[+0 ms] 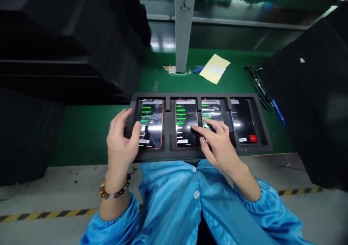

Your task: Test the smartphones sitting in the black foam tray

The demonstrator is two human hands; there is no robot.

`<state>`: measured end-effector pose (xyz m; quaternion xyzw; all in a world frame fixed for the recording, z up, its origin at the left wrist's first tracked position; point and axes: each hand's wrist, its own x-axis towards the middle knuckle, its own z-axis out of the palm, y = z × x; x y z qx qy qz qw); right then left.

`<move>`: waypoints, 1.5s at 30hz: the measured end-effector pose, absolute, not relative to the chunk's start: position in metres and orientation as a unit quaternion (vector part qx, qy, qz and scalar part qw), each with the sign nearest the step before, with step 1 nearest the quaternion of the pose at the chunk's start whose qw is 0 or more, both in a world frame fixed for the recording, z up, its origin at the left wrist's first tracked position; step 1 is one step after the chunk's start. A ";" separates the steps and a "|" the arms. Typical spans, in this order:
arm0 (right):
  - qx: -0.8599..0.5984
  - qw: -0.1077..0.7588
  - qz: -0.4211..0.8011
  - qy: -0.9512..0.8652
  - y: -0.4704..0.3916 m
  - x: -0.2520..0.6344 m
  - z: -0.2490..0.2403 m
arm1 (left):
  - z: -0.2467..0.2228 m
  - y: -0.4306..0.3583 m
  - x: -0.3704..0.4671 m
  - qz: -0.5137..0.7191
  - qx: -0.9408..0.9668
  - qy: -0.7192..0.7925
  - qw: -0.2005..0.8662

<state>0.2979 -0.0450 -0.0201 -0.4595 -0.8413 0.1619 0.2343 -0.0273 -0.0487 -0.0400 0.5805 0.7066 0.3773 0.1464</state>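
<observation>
Several smartphones lie face up in the slots of a black tray (168, 129). My left hand (122, 134) is at the tray's left end, fingers apart, its thumb over the edge of the leftmost smartphone (152, 125). With the index finger stretched out, my right hand (219, 141) reaches to the screen of the second smartphone (183, 129). That hand partly covers the third smartphone (211, 109). Green bars show on these three screens. The rightmost smartphone (241, 119) has a mostly dark screen with a red square at the lower right.
Behind the tray, a yellow paper (215, 69) and a blue pen (198, 70) lie on the green table (157, 81) near a grey post (183, 31). Black cables (259, 85) and another blue pen (278, 111) are at the right. Large dark stacks (70, 49) stand on both sides.
</observation>
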 end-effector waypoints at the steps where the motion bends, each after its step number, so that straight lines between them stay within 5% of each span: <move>1: -0.456 0.230 0.166 -0.844 -0.044 0.294 -0.020 | -0.042 -0.049 -0.029 0.380 0.571 0.709 0.166; 15: -0.665 0.345 0.087 -0.657 -0.043 0.397 -0.023 | -0.045 -0.043 -0.033 0.317 0.573 0.738 0.161; 29: -0.710 0.303 0.099 -0.628 -0.002 0.423 -0.044 | -0.012 0.017 0.022 0.124 0.672 0.726 0.083; 45: -0.725 0.361 0.139 -0.570 -0.007 0.418 -0.035 | -0.019 0.031 0.021 0.169 0.670 0.720 0.068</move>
